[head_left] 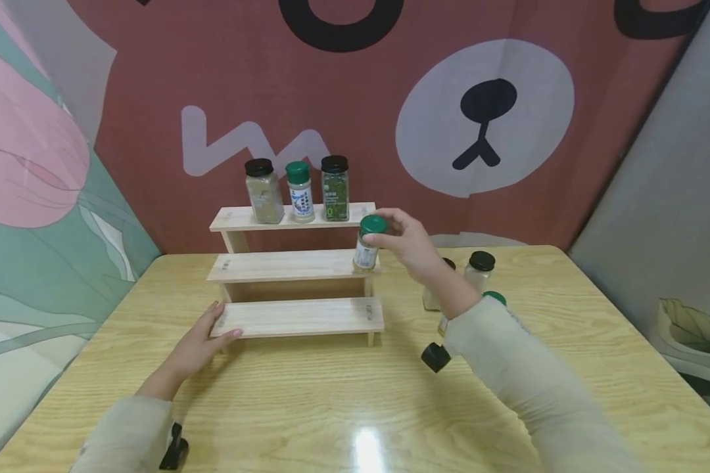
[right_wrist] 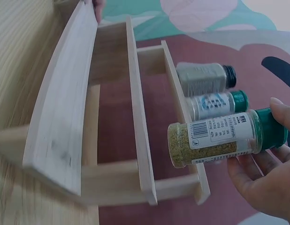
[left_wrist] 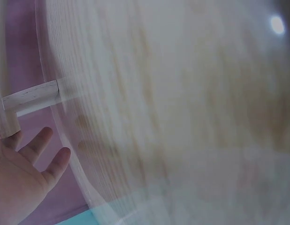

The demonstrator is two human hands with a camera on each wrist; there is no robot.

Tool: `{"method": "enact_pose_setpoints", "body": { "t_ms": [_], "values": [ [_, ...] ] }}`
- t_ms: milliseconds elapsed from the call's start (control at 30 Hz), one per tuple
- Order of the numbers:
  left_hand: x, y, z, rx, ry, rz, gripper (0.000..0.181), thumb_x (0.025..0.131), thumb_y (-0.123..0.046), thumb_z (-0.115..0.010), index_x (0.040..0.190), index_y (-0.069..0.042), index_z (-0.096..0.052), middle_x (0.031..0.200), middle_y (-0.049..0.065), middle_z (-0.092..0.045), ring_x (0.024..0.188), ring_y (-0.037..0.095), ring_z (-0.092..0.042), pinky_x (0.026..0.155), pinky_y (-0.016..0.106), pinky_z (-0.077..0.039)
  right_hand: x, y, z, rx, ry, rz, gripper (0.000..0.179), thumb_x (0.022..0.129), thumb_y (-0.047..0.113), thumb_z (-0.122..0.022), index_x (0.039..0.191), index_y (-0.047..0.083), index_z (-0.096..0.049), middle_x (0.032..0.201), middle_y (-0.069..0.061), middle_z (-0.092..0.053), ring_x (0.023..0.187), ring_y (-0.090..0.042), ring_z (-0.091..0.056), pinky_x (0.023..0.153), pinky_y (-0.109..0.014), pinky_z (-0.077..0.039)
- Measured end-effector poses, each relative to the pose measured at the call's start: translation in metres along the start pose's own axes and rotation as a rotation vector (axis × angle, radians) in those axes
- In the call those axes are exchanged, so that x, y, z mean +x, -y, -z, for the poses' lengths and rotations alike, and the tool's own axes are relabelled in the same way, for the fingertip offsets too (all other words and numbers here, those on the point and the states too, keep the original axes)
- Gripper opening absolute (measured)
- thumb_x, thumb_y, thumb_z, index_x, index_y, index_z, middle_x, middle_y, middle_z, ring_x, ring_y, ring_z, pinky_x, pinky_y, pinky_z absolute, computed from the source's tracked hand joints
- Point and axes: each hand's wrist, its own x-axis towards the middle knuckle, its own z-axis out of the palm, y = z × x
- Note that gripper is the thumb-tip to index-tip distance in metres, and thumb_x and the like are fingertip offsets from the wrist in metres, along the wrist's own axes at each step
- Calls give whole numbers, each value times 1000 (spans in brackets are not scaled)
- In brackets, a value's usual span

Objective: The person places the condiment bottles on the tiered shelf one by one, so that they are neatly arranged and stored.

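My right hand pinches a spice jar by its green cap. The clear jar, with a white label and tan granules inside, hangs just above the right end of the middle tier. My left hand grips the left end of the bottom tier of a pale wooden three-step rack. Some of its fingers are spread beside the wood; the thumb is hidden in the left wrist view. On the top tier stand a black-capped jar, a green-capped jar and a black-capped jar of green flakes.
Right of the rack, several more jars, including a black-capped jar and a green-capped one, stand on the wood-grain table, partly behind my right forearm. A cartoon-printed backdrop rises behind the table.
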Motion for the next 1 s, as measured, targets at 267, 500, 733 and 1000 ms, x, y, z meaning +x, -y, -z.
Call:
{"method": "enact_pose_setpoints", "body": {
  "t_ms": [267,500,733,1000],
  "values": [
    [1,0,-1,-15,1,-10,85,82,-44,-52,136,4,-8,138,28,1,124,45,-3,94,59,-8,19,-1,-26,54,-10,-38,42,81,7,-59,120,4,-44,111,-10,-52,97,-20,-50,83,-34,-42],
    [1,4,-1,-35,-2,-29,84,83,-41,-53,136,5,-8,139,28,1,124,44,-2,95,58,-9,36,-2,-52,99,-21,-68,38,80,7,-61,116,5,-48,109,-9,-54,96,-19,-52,84,-32,-42],
    [-1,3,0,-47,7,-40,83,83,-40,-53,136,5,-8,139,28,2,124,44,-2,95,58,-9,48,1,-78,75,-8,-101,44,78,12,-64,119,9,-48,109,-5,-54,98,-17,-52,88,-35,-38],
    [1,4,-1,-40,15,-35,83,84,-40,-52,136,5,-7,139,28,3,124,45,0,94,59,-8,59,0,-108,58,42,-89,45,78,14,-64,120,10,-48,103,-3,-54,95,-15,-51,86,-37,-40]
  ]
}}
